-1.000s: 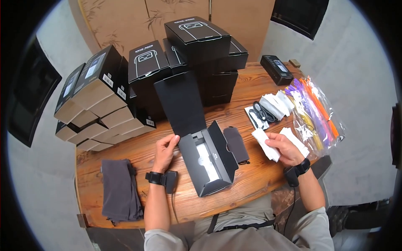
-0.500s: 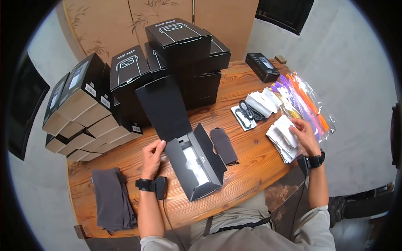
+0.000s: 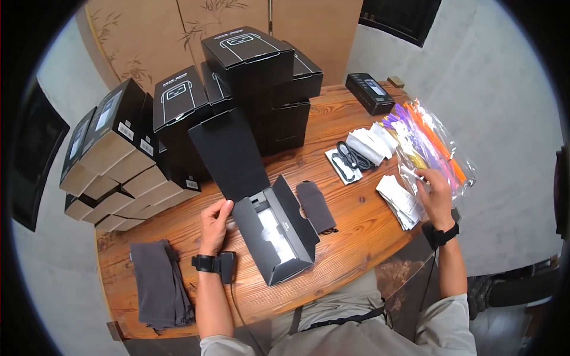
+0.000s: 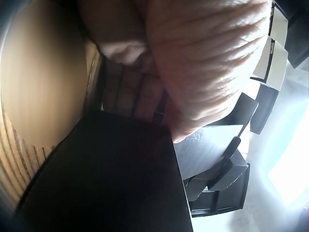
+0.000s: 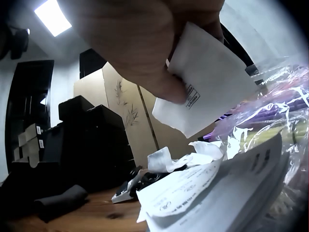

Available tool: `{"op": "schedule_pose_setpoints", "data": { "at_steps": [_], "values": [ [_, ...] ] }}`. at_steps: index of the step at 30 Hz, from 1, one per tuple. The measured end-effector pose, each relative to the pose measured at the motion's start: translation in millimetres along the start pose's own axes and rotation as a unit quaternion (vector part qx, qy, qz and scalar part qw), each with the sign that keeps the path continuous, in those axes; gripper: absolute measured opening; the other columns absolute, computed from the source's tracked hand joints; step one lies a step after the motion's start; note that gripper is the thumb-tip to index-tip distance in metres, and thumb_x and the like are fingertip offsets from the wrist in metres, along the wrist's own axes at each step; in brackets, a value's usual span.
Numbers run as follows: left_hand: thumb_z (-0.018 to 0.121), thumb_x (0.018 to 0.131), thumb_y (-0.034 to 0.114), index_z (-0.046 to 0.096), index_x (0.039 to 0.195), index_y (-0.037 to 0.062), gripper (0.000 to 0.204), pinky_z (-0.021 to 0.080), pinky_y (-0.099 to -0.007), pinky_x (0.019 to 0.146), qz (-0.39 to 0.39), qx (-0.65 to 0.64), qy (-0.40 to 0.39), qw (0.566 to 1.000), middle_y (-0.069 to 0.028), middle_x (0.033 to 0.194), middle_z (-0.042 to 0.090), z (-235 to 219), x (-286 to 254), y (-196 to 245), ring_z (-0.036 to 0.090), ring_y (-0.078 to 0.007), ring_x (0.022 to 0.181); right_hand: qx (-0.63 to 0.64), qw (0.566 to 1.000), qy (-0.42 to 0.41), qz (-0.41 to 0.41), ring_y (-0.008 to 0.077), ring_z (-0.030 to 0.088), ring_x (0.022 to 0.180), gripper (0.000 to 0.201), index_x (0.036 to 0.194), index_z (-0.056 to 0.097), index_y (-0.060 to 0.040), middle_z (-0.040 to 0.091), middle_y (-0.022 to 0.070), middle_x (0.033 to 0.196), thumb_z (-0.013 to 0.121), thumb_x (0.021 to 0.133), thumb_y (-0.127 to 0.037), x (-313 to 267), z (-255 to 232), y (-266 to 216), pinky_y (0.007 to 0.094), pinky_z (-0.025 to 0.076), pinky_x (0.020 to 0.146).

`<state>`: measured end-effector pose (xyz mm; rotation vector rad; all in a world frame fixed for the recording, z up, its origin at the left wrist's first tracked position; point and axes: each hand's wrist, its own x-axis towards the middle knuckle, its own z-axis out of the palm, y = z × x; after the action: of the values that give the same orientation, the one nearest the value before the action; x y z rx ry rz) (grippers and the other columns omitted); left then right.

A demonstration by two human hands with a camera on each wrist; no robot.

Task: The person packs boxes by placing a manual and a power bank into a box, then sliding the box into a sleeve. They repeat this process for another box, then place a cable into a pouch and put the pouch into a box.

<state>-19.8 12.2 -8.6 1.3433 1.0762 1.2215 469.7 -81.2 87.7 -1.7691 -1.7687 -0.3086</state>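
Observation:
My left hand (image 3: 214, 224) is at the left edge of the open black box (image 3: 247, 226), its thumb and bent fingers gripping the box's corner. A white insert (image 3: 273, 232) lies inside this box, and its lid stands up at the back. In my right hand (image 3: 438, 199) a folded white paper (image 3: 409, 174) is pinched between thumb and fingers, raised above the stack of printed papers (image 3: 396, 199). The right wrist view shows small print on the held paper (image 5: 207, 77), with the stack (image 5: 217, 203) beneath it.
Closed boxes (image 3: 249, 50) stand stacked at the back and left. A grey pouch (image 3: 316, 206) lies right of the open box, grey cloths (image 3: 157, 282) at the left. Coiled cables (image 3: 350, 157), white bundles (image 3: 371, 144) and plastic-wrapped colourful items (image 3: 436, 142) are on the right.
My right hand has gone right to the paper stack and risen from it with a folded paper. My left hand has stayed at the box, while the head view has shifted.

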Motion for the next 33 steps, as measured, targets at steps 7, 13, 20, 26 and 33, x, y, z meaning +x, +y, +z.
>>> {"op": "schedule_pose_setpoints", "data": {
  "at_steps": [7, 13, 20, 26, 33],
  "values": [
    [0.061, 0.096, 0.019, 0.068, 0.091, -0.003, 0.024, 0.041, -0.0218, 0.071, -0.003, 0.012, -0.005, 1.0, 0.0039, 0.084, 0.062, -0.3, -1.6, 0.3, 0.051, -0.0048, 0.077, 0.022, 0.986, -0.165, 0.009, 0.0321, 0.062, 0.087, 0.019, 0.093, 0.067, -0.003, 0.065, 0.0145, 0.092, 0.072, 0.075, -0.01, -23.2, 7.2, -17.6, 0.0401, 0.05, 0.076],
    [0.063, 0.095, 0.017, 0.069, 0.092, -0.0039, 0.022, 0.044, -0.0221, 0.073, -0.004, -0.01, 0.012, 1.0, 0.0025, 0.083, 0.064, 4.1, -1.7, 5.6, 0.054, -0.0058, 0.078, 0.056, 0.976, -0.209, 0.031, 0.0329, 0.061, 0.085, 0.021, 0.094, 0.066, -0.0009, 0.064, 0.0155, 0.093, 0.071, 0.077, -0.013, -22.6, 8.3, -20.0, 0.0391, 0.05, 0.075],
    [0.063, 0.095, 0.018, 0.071, 0.096, -0.0036, 0.023, 0.045, -0.0229, 0.074, -0.002, 0.007, -0.003, 1.0, 0.001, 0.085, 0.066, -1.1, -0.5, 1.8, 0.055, -0.0065, 0.079, 0.058, 0.984, -0.163, 0.042, 0.0301, 0.063, 0.081, 0.02, 0.095, 0.067, 0.0001, 0.066, 0.0143, 0.089, 0.069, 0.079, -0.012, -8.8, 1.6, -47.2, 0.0364, 0.05, 0.071],
    [0.063, 0.095, 0.019, 0.071, 0.097, -0.0036, 0.024, 0.045, -0.0233, 0.074, -0.007, -0.005, 0.001, 1.0, 0.0008, 0.086, 0.066, 1.9, -0.5, 3.3, 0.056, -0.0068, 0.08, 0.203, 0.964, -0.165, -0.043, 0.0284, 0.065, 0.077, 0.017, 0.094, 0.067, 0.001, 0.067, 0.014, 0.084, 0.071, 0.079, -0.007, 11.9, -4.6, -122.8, 0.0342, 0.051, 0.069],
    [0.062, 0.095, 0.019, 0.07, 0.094, -0.0035, 0.024, 0.044, -0.023, 0.074, -0.005, 0.014, -0.004, 1.0, 0.0014, 0.085, 0.065, 0.2, 0.0, 3.2, 0.055, -0.0065, 0.08, 0.359, 0.879, -0.242, -0.201, 0.0284, 0.065, 0.081, 0.013, 0.089, 0.068, -0.0016, 0.067, 0.0116, 0.082, 0.072, 0.078, -0.006, 19.4, 10.7, -201.3, 0.0369, 0.051, 0.074]
  ]
}}
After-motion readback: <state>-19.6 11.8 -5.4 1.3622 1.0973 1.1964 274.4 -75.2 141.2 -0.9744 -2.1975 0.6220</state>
